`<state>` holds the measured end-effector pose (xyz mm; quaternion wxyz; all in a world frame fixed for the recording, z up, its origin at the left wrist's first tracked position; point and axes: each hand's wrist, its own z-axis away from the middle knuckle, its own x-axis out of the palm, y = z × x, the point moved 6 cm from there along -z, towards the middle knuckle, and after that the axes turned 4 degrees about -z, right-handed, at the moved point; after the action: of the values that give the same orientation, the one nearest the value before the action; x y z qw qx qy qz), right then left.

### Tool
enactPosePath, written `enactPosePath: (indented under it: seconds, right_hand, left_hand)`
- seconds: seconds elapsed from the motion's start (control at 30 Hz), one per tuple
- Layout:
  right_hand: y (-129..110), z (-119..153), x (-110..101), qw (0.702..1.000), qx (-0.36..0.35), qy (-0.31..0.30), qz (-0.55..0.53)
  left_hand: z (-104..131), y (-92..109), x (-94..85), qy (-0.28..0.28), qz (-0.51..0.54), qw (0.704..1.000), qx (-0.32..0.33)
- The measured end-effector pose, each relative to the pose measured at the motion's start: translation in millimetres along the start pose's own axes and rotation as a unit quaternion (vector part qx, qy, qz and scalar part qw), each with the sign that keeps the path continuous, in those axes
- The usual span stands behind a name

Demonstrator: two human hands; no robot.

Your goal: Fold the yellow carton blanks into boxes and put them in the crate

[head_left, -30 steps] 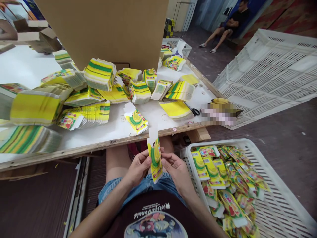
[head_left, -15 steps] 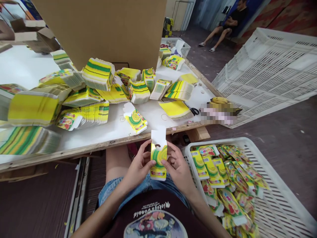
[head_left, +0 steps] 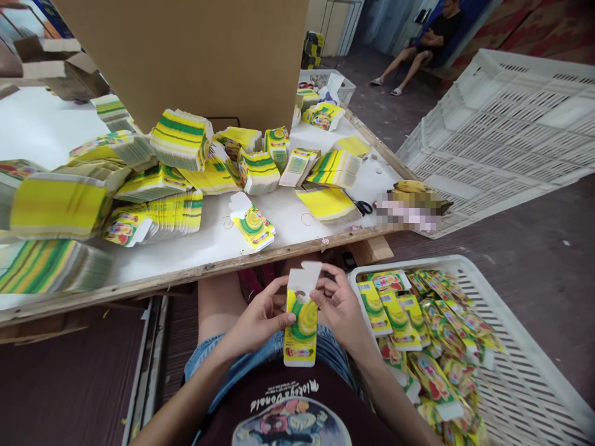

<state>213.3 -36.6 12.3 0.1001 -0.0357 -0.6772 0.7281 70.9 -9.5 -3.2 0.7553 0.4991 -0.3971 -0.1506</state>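
Observation:
A small yellow and green carton (head_left: 301, 328) is held upright over my lap, its white top flaps raised. My left hand (head_left: 264, 316) grips its left edge between thumb and fingers. My right hand (head_left: 338, 303) pinches the upper right side, near the white flap. On the table just ahead lies another small carton (head_left: 253, 223) with a white flap. Stacks of flat yellow and green cartons (head_left: 181, 139) spread over the table (head_left: 209, 238). At my right, a white crate (head_left: 515, 347) holds many filled-looking packets (head_left: 437, 378).
A large cardboard box (head_left: 186, 62) stands behind the stacks. Scissors (head_left: 362, 206) and bananas (head_left: 413, 189) lie at the table's right end. Stacked white crates (head_left: 506, 136) stand beyond. A person (head_left: 432, 40) sits at the back right.
The carton has moved slightly down and toward my body. My right hand has shifted up to its top, where the flap is now bent to the right.

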Motion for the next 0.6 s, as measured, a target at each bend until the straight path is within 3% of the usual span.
enactPosePath:
  seconds: [0.13, 0.23, 0.37, 0.47, 0.6]
  right_hand:
    - [-8.5, -1.5, -2.8, 0.995, -0.047, -0.019, 0.081]
    - [-3.3, -0.9, -3.1, 0.995, 0.011, -0.037, 0.093]
    - [1.2, -0.2, 1.1, 0.993, 0.059, -0.045, 0.094]
    - [-1.9, -1.4, 2.4, 0.989, 0.053, -0.035, 0.136]
    - [-6.4, -0.1, 5.8, 0.978, 0.032, -0.027, 0.203]
  left_hand:
    - [-1.7, 3.2, -9.6, 0.059, -0.049, 0.997, 0.015]
    - [-2.0, 1.3, -11.6, 0.085, -0.076, 0.993, 0.019]
    - [-1.3, 1.6, -6.3, 0.062, -0.084, 0.994, 0.026]
    - [-1.1, 3.9, -4.1, 0.042, -0.073, 0.996, 0.016]
    - [-3.0, 5.2, -7.9, 0.063, -0.049, 0.997, 0.001]
